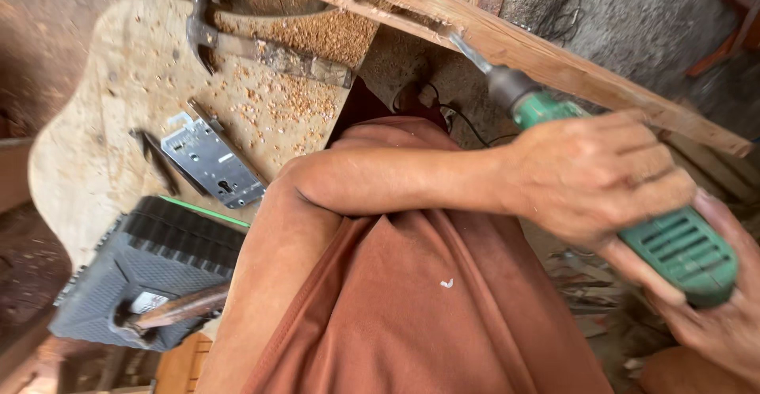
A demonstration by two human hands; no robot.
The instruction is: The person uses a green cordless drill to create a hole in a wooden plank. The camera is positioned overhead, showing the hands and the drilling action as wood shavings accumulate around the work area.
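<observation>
Both my hands hold a green power drill. My left hand reaches across my body and wraps over the drill's front. My right hand grips its rear from below. The drill's bit points up and left and meets the edge of a long wooden plank that runs diagonally across the top. A long slot is cut into the plank just left of the bit. My rust-coloured shirt fills the lower middle.
A pale board on the left is strewn with wood shavings. On it lie a hammer, a metal lock case and a dark slim tool. Below sits a black plastic case with a wooden-handled tool on it.
</observation>
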